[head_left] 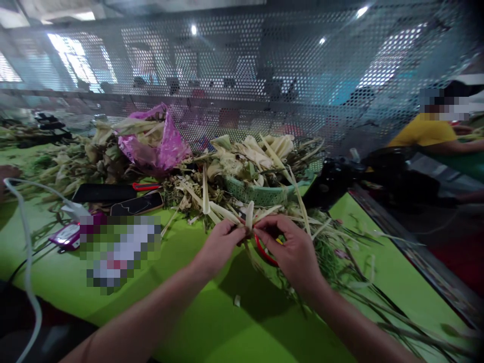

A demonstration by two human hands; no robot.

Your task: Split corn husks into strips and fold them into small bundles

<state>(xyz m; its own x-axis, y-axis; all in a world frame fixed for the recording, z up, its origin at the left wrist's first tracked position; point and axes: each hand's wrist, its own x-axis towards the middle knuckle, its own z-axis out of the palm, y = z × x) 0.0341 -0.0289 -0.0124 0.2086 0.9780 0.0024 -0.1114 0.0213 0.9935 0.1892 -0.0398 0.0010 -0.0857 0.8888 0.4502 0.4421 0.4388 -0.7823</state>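
Observation:
Dried pale husk strips [249, 216] meet in a small star-like bundle between my two hands, above the green tabletop. My left hand [223, 241] pinches the bundle from the left with thumb and finger. From the right, my right hand [289, 247] closes its thumb and fingertips on the same husk strips. Just under my right fingers shows part of a red ring-shaped handle [264, 250], its other parts hidden. Behind my hands stands a green plastic basket [260, 192] heaped with husks [260, 154].
A pink plastic bag [155, 146] sits among dried plant heaps. Two phones [136, 204] [104, 192], a purple device [70, 236] and a white cable [26, 242] lie left. A black clamp-like stand [325, 181] is at right; a person in a yellow top [425, 132] sits beyond. Perforated metal screen [234, 65] behind.

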